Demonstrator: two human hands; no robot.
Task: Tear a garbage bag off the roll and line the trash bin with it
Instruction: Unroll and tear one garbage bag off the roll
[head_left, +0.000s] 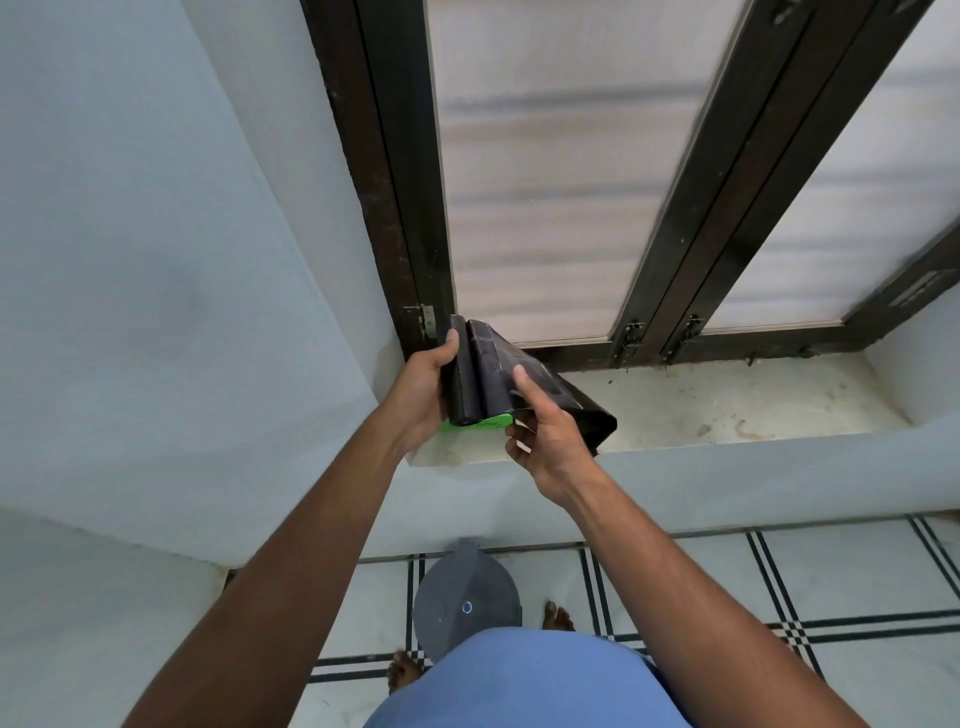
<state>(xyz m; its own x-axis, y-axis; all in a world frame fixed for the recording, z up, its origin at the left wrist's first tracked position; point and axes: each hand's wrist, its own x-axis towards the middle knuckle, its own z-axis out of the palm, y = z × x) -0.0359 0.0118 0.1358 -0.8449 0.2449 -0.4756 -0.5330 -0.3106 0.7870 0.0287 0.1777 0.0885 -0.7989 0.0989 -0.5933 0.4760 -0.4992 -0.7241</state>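
Left hand (423, 395) gripped a black garbage bag roll (462, 379) above the windowsill (727, 400); right hand (545, 441) apparently pinched its unrolled bag (566, 400), grey lidded trash bin (465, 603) below

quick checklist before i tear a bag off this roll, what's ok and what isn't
1. Roll held firm: ok, the left hand grips the black garbage bag roll.
2. Loose end in hand: ok, the right hand pinches the unrolled bag, which trails toward the window sill.
3. Perforation line found: cannot tell, no tear line shows on the black plastic.
4. Bag separated from roll: not ok, it is attached.
5. Trash bin within reach: ok, the grey bin stands on the floor by the feet.
6. Bin open for lining: not ok, its lid looks closed.
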